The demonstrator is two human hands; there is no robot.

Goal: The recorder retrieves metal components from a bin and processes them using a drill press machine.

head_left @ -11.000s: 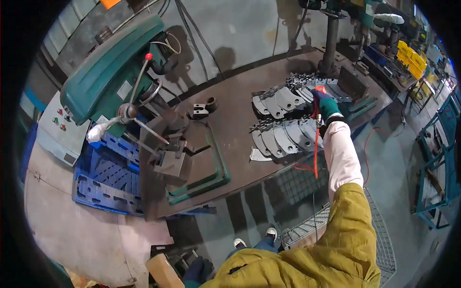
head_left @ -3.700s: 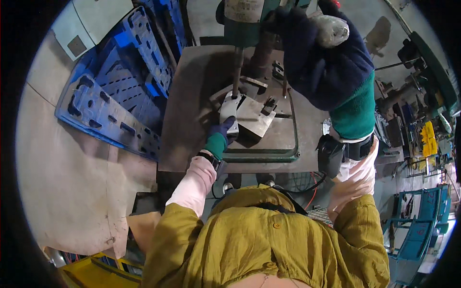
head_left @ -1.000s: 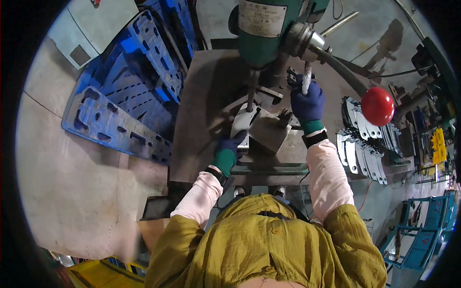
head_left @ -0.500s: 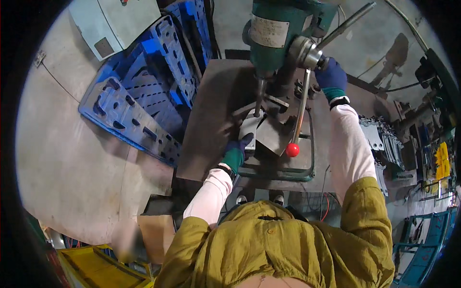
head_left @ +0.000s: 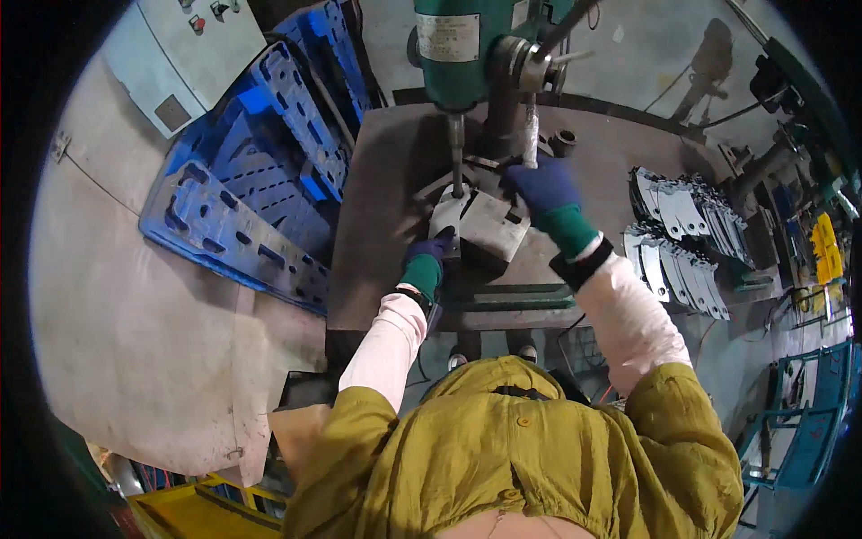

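Observation:
A green drill press [head_left: 453, 58] stands over the bench, its spindle [head_left: 457, 148] pointing down at a flat light-grey metal plate [head_left: 444, 214]. The tip meets or nearly meets the plate's far end; I cannot tell which. My left hand [head_left: 427, 255], in a dark blue glove with green cuff, is closed on the plate's near end. Beside the plate sits a grey metal block [head_left: 496, 226]. My right hand [head_left: 544, 187], gloved alike, is wrapped round the lower end of a feed lever [head_left: 531, 130] that hangs from the hub [head_left: 523, 65].
Stacked flat metal plates [head_left: 673, 260] lie on the bench [head_left: 382, 198] at the right. Blue plastic pallets [head_left: 242, 229] lean at the left, below a grey control box [head_left: 193, 58]. A small metal ring [head_left: 563, 141] rests behind my right hand.
My right hand has come from beside the hub down and toward me on a lever. The levers have turned, and the red knob no longer shows. My left hand stays on the plate.

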